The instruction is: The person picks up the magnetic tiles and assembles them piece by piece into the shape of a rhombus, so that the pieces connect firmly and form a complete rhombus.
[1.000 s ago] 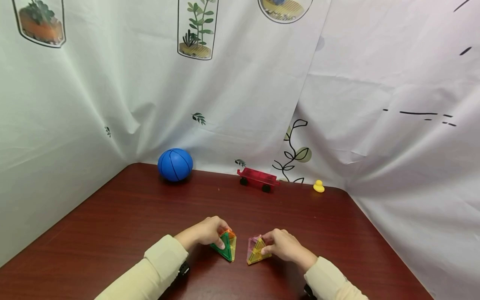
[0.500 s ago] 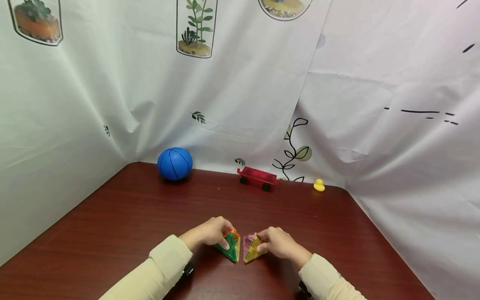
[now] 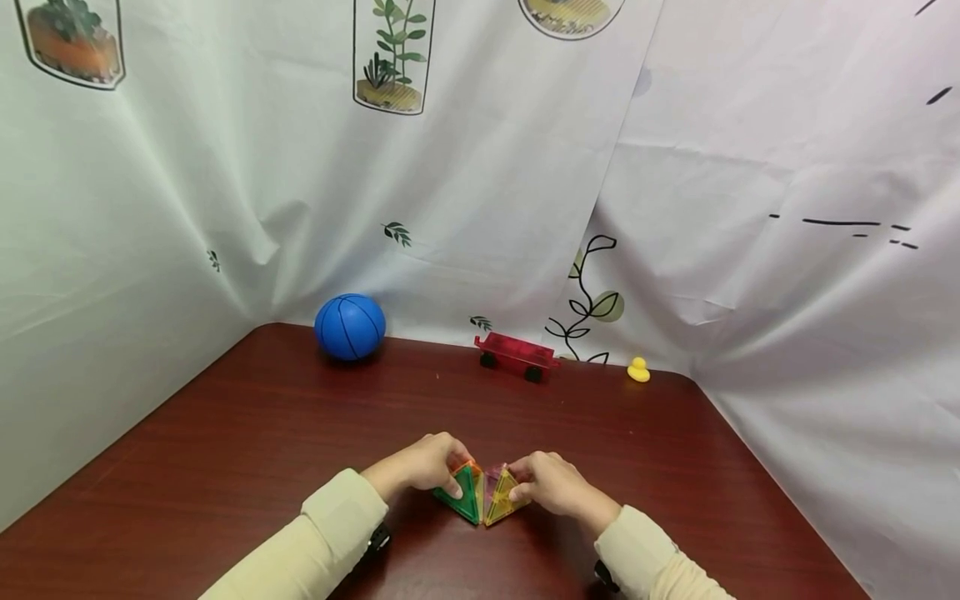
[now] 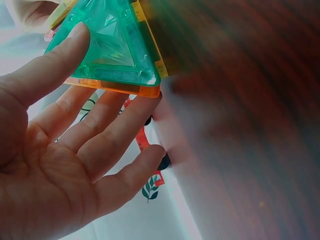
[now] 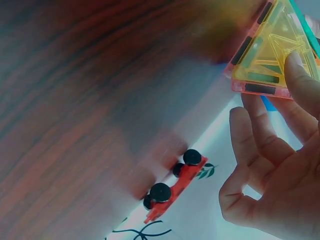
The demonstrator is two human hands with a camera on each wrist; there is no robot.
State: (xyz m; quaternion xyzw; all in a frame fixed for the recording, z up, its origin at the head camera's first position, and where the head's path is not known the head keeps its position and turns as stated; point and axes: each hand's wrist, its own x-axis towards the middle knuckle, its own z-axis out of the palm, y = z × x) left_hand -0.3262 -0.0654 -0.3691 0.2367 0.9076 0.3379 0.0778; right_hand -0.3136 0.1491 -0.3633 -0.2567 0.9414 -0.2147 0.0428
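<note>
My left hand (image 3: 429,463) pinches a small cluster of see-through magnetic tiles, thumb on the green triangular tile (image 4: 112,47) and fingertips behind the orange tile (image 4: 147,91). A yellow edge shows beside the green. From the other side, my right hand (image 3: 557,483) pinches a second cluster, its thumb on the yellow triangular tile (image 5: 275,47) and fingers behind the pink tile (image 5: 280,92). In the head view the clusters stand side by side on the table, their lower points meeting or nearly so; I cannot tell whether they touch. The backs of both clusters are mostly hidden.
Along the back of the dark red wooden table (image 3: 315,417) are a blue ball (image 3: 350,327), a red toy wagon (image 3: 517,354) with black wheels and a yellow rubber duck (image 3: 638,369). White printed cloth (image 3: 480,183) hangs behind the table and along its sides.
Both hands have moved toward each other, carrying their tile clusters, and the gap between the clusters has closed almost completely. The ball, wagon and duck have stayed put.
</note>
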